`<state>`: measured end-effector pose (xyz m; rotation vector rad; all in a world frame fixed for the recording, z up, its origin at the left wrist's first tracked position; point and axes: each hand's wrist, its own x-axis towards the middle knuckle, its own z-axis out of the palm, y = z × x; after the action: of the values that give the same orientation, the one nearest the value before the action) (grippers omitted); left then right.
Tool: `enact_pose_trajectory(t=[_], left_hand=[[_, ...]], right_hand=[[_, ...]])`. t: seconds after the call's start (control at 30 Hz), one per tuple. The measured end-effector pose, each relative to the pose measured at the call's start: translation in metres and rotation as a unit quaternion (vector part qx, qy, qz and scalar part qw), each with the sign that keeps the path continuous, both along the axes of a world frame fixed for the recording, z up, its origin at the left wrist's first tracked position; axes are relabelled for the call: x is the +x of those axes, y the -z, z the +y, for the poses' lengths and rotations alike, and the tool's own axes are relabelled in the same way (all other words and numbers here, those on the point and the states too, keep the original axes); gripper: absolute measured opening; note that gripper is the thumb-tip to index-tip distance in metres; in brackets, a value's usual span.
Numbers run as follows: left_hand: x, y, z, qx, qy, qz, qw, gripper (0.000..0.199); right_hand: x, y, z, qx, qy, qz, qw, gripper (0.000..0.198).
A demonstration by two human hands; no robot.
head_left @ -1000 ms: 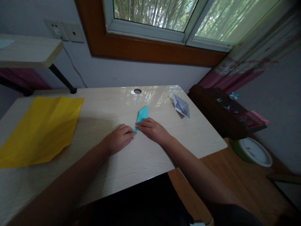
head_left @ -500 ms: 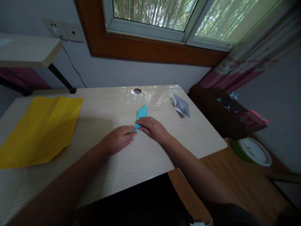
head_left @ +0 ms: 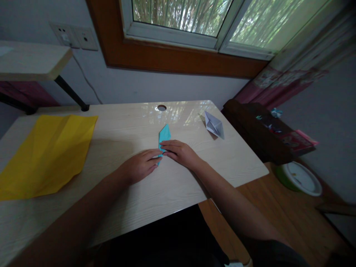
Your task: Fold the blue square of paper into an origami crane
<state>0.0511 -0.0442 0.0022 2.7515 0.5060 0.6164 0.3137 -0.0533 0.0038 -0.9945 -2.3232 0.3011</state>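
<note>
A narrow piece of folded turquoise paper (head_left: 164, 135) lies on the pale table (head_left: 172, 193), its pointed end towards the window. My left hand (head_left: 143, 165) has its fingers closed on the lower part of the paper. From the other side, my right hand (head_left: 180, 151) presses its middle with fingers and thumb together. The fingertips of both hands nearly meet over the paper and hide part of it. Farther right on the table stands a white folded paper boat (head_left: 214, 125).
A large yellow sheet (head_left: 52, 155) covers the table's left side, below a raised shelf (head_left: 33, 61). A cable hole (head_left: 161, 108) sits near the back edge. Beyond the right edge are a dark wooden cabinet (head_left: 241, 118) and a green and white bin (head_left: 302, 178).
The turquoise paper has turned slightly anticlockwise, its tip shifting left. My right fingers have slid a little left and down along it. The left hand stays nearly in place.
</note>
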Motion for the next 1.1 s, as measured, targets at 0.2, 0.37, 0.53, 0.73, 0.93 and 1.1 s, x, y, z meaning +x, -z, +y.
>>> enact_pose_trajectory(t=[0.2, 0.37, 0.53, 0.73, 0.93, 1.1], left_hand=[[-0.0011, 0.0059, 0.0039, 0.043, 0.014, -0.007, 0.999, 0.032], [-0.0013, 0.0043, 0.0025, 0.035, 0.011, -0.01, 0.999, 0.034], [-0.0017, 0.0007, 0.0007, 0.036, 0.009, -0.008, 0.999, 0.033], [-0.0008, -0.0022, -0.0014, 0.062, 0.019, -0.005, 0.998, 0.033], [0.0013, -0.0029, -0.0033, 0.061, 0.034, -0.009, 0.998, 0.035], [-0.0015, -0.0018, -0.0007, 0.057, 0.032, 0.029, 0.997, 0.039]], right_hand=[[-0.0006, 0.0044, 0.0011, 0.018, 0.032, -0.001, 0.999, 0.031], [-0.0008, 0.0019, -0.0003, 0.041, 0.049, -0.039, 0.997, 0.034], [-0.0009, -0.0021, -0.0027, 0.063, 0.101, -0.072, 0.99, 0.03], [0.001, 0.0044, 0.002, 0.052, 0.061, -0.023, 0.997, 0.029], [0.0011, 0.0049, 0.0021, 0.049, 0.037, -0.008, 0.998, 0.029], [-0.001, 0.0014, -0.0005, 0.047, 0.002, -0.006, 0.999, 0.031]])
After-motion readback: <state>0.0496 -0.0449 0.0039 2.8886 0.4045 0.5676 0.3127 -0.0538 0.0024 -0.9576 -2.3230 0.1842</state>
